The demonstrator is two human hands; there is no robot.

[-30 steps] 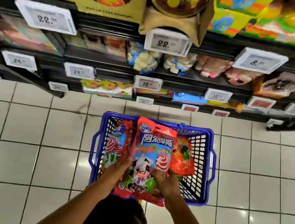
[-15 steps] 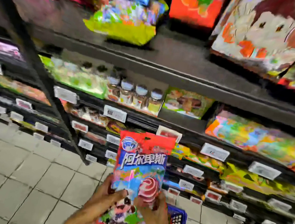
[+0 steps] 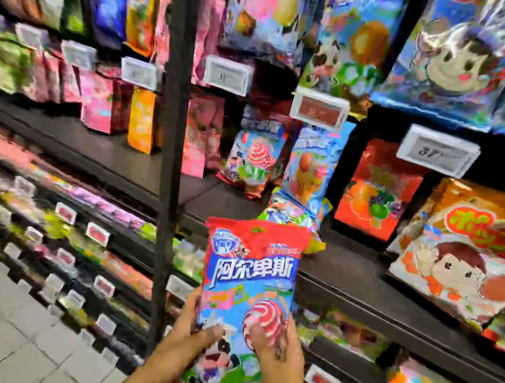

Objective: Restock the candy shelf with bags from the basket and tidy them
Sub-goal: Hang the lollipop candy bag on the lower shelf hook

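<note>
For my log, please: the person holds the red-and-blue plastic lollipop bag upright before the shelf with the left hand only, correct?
No: in the head view both the left hand and right hand hold the red-and-blue plastic lollipop bag upright before the shelf.

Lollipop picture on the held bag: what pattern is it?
Red-and-white swirl lollipop on the bag; head view.

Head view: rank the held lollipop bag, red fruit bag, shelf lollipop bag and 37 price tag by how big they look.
1. Held lollipop bag, nearest the camera.
2. Red fruit bag.
3. Shelf lollipop bag and 37 price tag: too alike to rank.
</note>
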